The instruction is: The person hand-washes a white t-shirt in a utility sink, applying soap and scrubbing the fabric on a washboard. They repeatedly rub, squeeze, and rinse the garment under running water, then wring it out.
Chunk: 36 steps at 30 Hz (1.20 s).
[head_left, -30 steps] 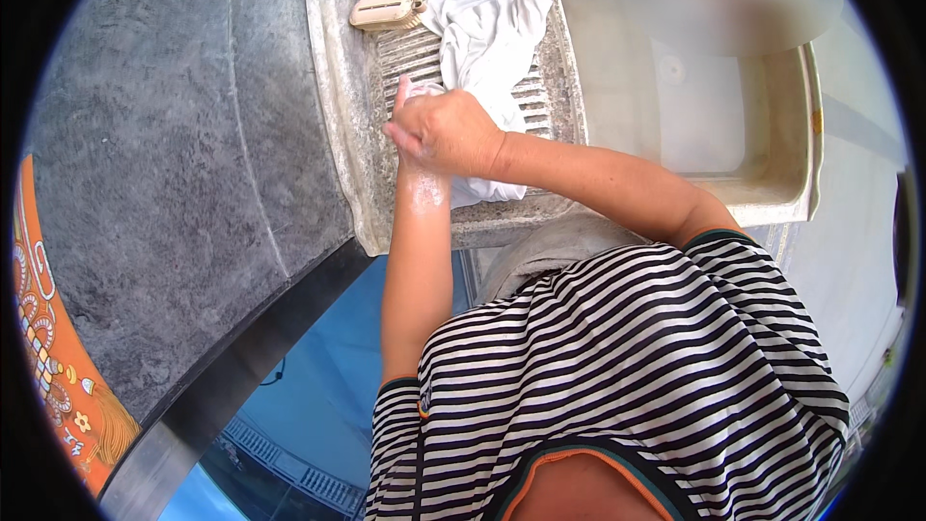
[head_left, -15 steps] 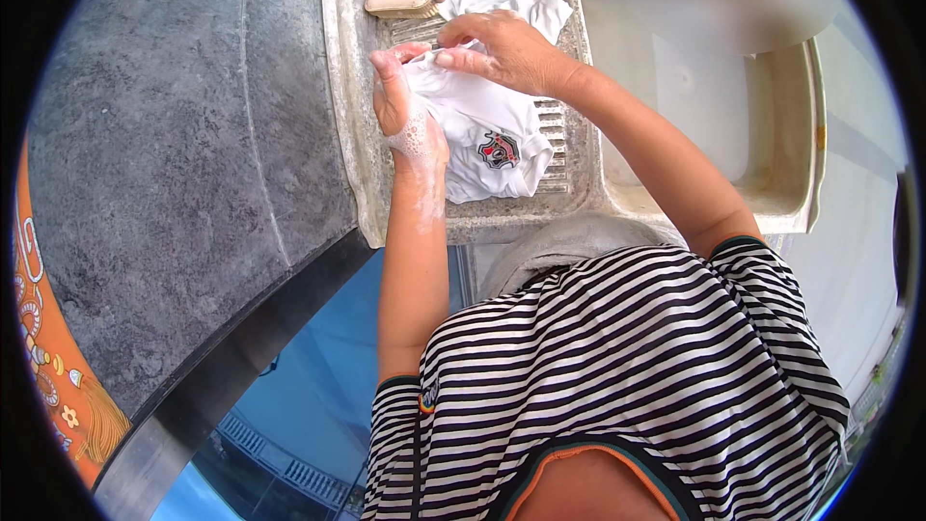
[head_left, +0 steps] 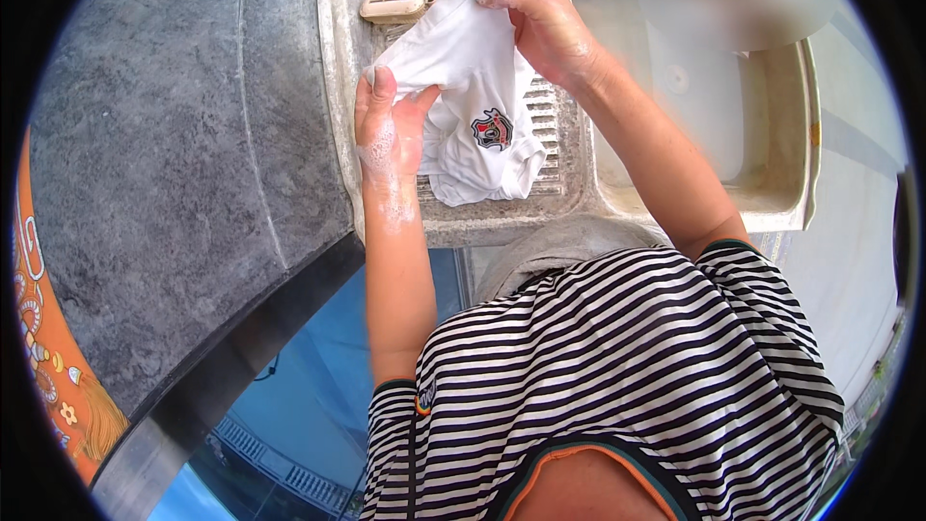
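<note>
A white garment (head_left: 473,96) with a small emblem is held up over the ribbed washboard sink (head_left: 579,188), gripped by the soapy left hand (head_left: 386,130) at 9 o'clock and the right hand (head_left: 540,19) at 12 o'clock; a soap bar (head_left: 395,5) is seen just beside it at 11 o'clock

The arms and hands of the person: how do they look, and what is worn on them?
Both forearms are bare. The left hand and its wrist carry white soap foam, and the right hand looks wet. No gloves, rings or watch can be seen. Short sleeves of a black and white striped shirt with green edging end above the elbows.
</note>
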### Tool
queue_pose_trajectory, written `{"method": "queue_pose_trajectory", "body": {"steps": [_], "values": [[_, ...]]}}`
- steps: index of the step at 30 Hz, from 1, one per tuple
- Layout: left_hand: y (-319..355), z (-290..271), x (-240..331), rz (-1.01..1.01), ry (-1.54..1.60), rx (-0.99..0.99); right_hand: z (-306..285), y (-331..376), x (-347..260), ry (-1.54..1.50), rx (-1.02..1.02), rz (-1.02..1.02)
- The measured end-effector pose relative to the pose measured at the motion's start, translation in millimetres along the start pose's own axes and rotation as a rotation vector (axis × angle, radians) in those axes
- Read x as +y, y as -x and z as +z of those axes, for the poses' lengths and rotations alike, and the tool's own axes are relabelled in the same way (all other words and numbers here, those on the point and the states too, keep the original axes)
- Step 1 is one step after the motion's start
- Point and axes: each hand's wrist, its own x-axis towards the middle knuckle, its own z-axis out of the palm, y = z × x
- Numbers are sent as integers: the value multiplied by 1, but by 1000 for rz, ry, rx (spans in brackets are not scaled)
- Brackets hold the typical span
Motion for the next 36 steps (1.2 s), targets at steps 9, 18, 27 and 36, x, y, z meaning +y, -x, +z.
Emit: {"method": "queue_pose_trajectory", "body": {"steps": [9,18,27,36], "values": [[-16,-13,-47,-49,488,-128,64,13,89,1255,-131,-534],[-21,-57,-52,-250,657,-274,81,64,95,1269,-302,-879],[-14,28,-10,24,81,423,21,-14,42,1391,-236,-260],[-15,8,-23,181,-730,-46,12,-37,-13,827,-264,-268]]}}
